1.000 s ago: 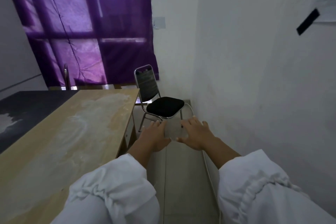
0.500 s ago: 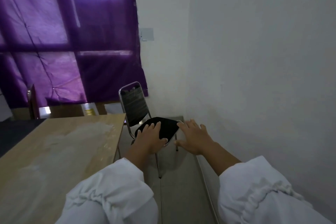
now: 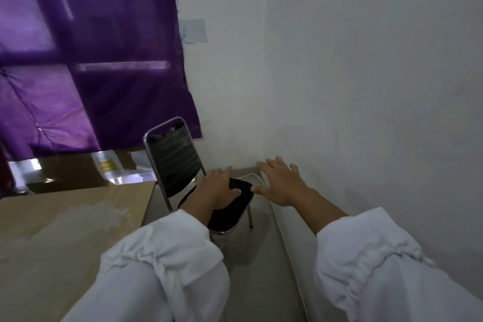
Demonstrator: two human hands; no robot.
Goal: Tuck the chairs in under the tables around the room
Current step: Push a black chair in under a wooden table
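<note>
A chair (image 3: 173,165) with a chrome frame, black backrest and black seat stands in the narrow aisle, just right of the far corner of a light wooden table (image 3: 65,217). Its backrest is on the left, the table's side, and the seat points toward the white wall. My left hand (image 3: 217,188) is stretched out palm down in front of the black seat, fingers apart, holding nothing. My right hand (image 3: 282,183) reaches out beside it, right of the seat, fingers spread and empty. Whether either hand touches the chair I cannot tell.
A white wall (image 3: 379,112) closes the aisle on the right, with a white cable (image 3: 287,248) along its foot. A purple curtain (image 3: 91,60) covers the window behind. Brown cardboard and papers (image 3: 86,170) lie beyond the table. The tiled floor strip (image 3: 256,269) is narrow.
I have come nearer to the chair, which now looks larger and closer. Both hands stayed stretched forward and now reach over and beside the seat.
</note>
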